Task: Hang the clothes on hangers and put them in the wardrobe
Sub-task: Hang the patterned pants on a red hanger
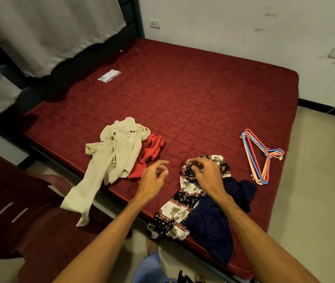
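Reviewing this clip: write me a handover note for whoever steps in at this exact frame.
Left hand: holds nothing, fingers loose, hovering over the mattress.
Right hand: pinches the top of the elephant-print garment.
Things: beige garment and red garment lie crumpled to the left; navy garment lies against the print one; hangers are stacked near the mattress's right edge.
Done: nothing hung yet.
Left: hang all four garments and carry them to the wardrobe, which is not in view.

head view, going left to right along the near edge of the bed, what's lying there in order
beige top → red garment → patterned cloth → hangers
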